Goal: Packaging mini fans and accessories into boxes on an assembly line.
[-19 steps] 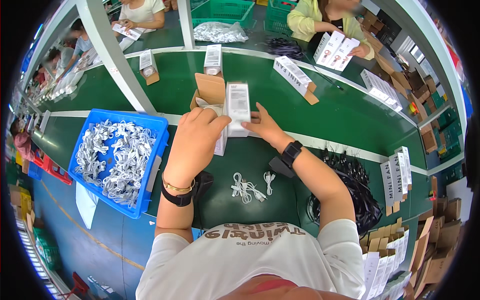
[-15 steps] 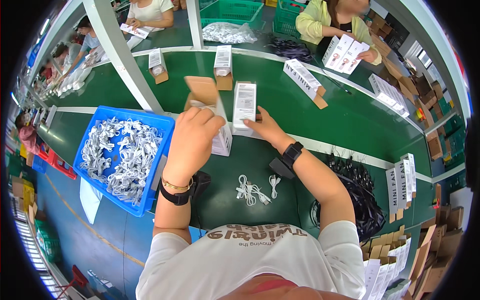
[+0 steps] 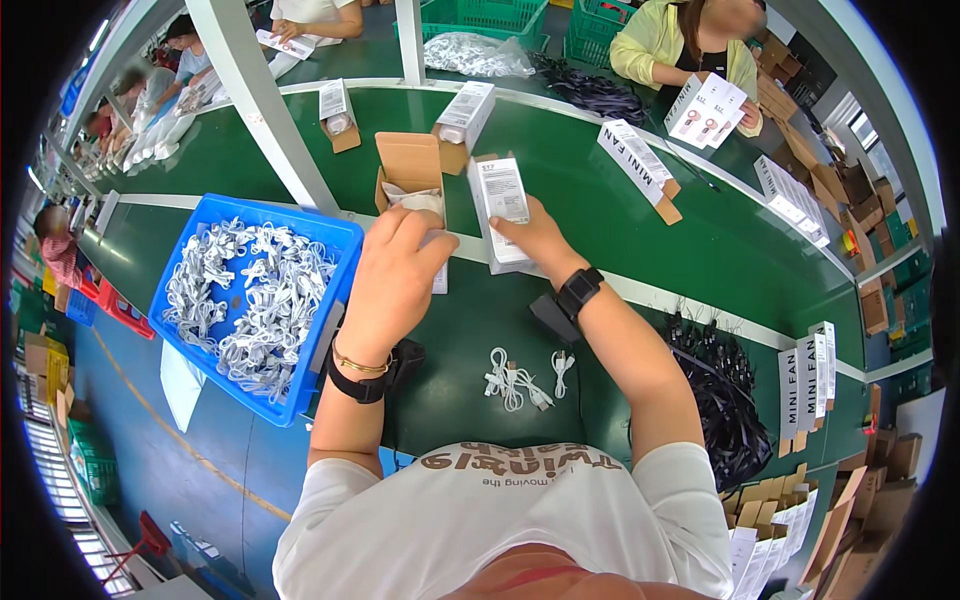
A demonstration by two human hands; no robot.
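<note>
A: Taking the middle of the view as the clock's centre, what can't you make out?
B: Towards 11 o'clock the left hand (image 3: pixel 398 265) covers the front of a brown-flapped box (image 3: pixel 408 153). I see its raised flap, some pale wrapped contents (image 3: pixel 415 199) and a sliver of its lower side. That hand's fingertips are mostly lost behind the hand itself.
A: So is it gripping anything?
B: I can't tell. The fingers bend over the box and the thumb points to about 2 o'clock; whether they pinch the carton or its contents is hidden.
A: And the right hand (image 3: pixel 541 240)?
B: Its forearm rises from between 4 and 5 o'clock, aimed towards 11. The hand is closed on a white box (image 3: pixel 503 195) near 12: thumb across the printed face, other fingers mostly out of sight behind. That box tilts, its top leaning towards 11.
A: Anything else unclear?
B: The co-worker (image 3: pixel 645 55) at 1 o'clock is cut by the top edge. Black cords (image 3: pixel 725 410) near 4 merge into one heap. In the blue tray (image 3: pixel 349 236) at 9, white cables (image 3: pixel 280 320) tangle together; loose cables (image 3: pixel 515 382) lie towards 5.
</note>
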